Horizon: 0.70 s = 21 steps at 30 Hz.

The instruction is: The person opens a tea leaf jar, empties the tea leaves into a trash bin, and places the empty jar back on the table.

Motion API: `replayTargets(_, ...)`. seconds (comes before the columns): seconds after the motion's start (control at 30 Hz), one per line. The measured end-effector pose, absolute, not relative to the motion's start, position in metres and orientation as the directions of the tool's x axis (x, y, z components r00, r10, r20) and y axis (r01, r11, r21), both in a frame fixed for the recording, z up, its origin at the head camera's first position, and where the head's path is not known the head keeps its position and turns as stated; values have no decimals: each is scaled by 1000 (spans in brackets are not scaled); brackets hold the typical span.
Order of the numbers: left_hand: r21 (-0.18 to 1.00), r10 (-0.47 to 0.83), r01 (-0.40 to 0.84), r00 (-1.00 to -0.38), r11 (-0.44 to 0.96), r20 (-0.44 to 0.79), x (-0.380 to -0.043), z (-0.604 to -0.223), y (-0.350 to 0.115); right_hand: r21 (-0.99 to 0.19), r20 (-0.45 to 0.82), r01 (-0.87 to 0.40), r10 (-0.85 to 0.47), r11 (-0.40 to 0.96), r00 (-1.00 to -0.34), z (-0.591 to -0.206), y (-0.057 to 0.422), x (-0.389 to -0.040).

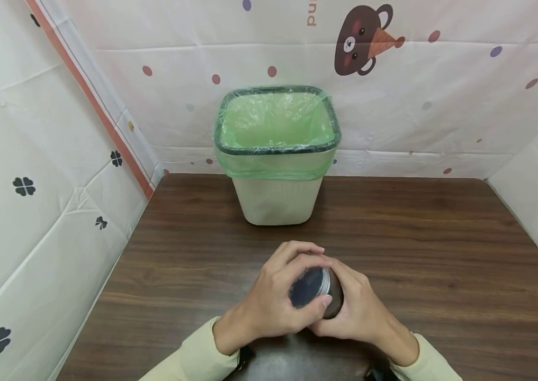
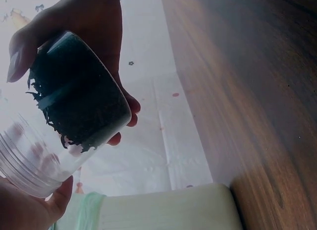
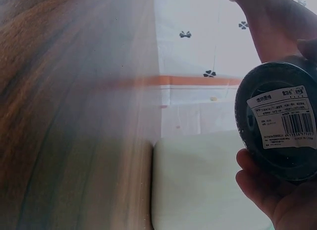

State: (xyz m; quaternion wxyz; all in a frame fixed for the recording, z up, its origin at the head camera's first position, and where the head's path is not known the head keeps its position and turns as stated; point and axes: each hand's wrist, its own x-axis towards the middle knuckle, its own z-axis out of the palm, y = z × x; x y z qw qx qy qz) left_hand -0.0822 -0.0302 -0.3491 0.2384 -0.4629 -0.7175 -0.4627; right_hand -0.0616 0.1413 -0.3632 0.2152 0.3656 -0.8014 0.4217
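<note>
Both hands are round a clear jar [image 1: 335, 302] holding dark, shredded dry stuff. The jar is tilted above the table, its clear ridged end [image 1: 308, 287] toward the left. My left hand [image 1: 269, 304] grips that ridged end, fingers over the far side and thumb on the near side. Round the body near the base curls my right hand [image 1: 366, 307]. In the left wrist view the dark stuff [image 2: 81, 91] fills the base half, with clear space near the ridges. A white barcode label [image 3: 285, 118] is stuck on the base. Whether the ridged end carries a lid is unclear.
A cream bin [image 1: 276, 201] with a green liner [image 1: 274, 166] and dark rim stands at the far side of the brown wooden table [image 1: 431, 238]. Patterned white sheets [image 1: 154, 106] hang behind and on both sides.
</note>
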Motion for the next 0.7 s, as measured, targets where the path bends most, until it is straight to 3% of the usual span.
replayTargets(0.47, 448, 481, 881, -461, 151, 746, -80, -345, -34, -525, 658, -770, -401, 363, -638, -375, 146, -65)
replayTargets(0.7, 413, 502, 905, -403, 97, 765, -78, -334, -39, -561, 644, -772, -430, 298, -633, -395, 153, -70)
